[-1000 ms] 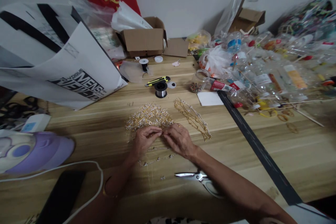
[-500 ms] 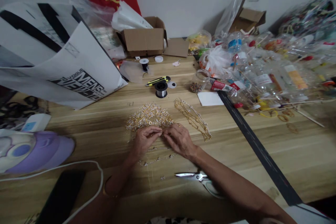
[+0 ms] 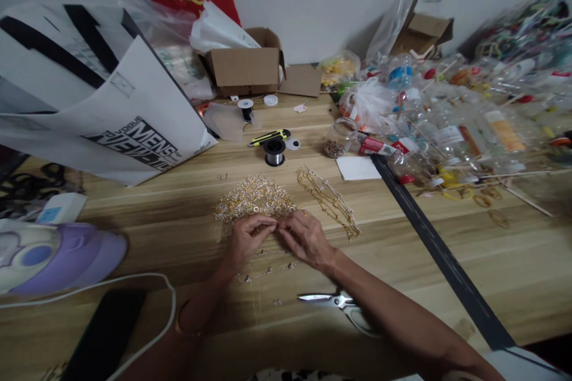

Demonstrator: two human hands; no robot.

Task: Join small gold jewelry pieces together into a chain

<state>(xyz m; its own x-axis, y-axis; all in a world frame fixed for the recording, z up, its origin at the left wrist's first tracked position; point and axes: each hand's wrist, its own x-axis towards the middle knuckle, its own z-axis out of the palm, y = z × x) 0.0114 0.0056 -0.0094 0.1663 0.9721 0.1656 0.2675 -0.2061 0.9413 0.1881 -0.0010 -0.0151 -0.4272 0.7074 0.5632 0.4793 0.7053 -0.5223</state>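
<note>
My left hand (image 3: 248, 238) and my right hand (image 3: 308, 238) meet fingertip to fingertip over the wooden table, each in a pinch. What lies between the fingers is too small to make out. Just beyond them is a heap of gold and silver chain pieces (image 3: 254, 195). Beneath and in front of my hands a silver chain with small beads (image 3: 269, 272) is laid out on the wood. To the right rest some longer gold and silver chains (image 3: 330, 202). Nearer to me are a few tiny clear beads (image 3: 276, 302) and scissors (image 3: 340, 300), partly behind my right forearm.
Behind the heap stand a spool of silver wire (image 3: 274, 153), a yellow utility knife (image 3: 269, 137) and a jar of beads (image 3: 339, 138). Plastic bottles (image 3: 447, 125) crowd the right. A paper bag (image 3: 134, 113), a purple-white device (image 3: 67, 256) and a dark phone (image 3: 105, 333) lie left.
</note>
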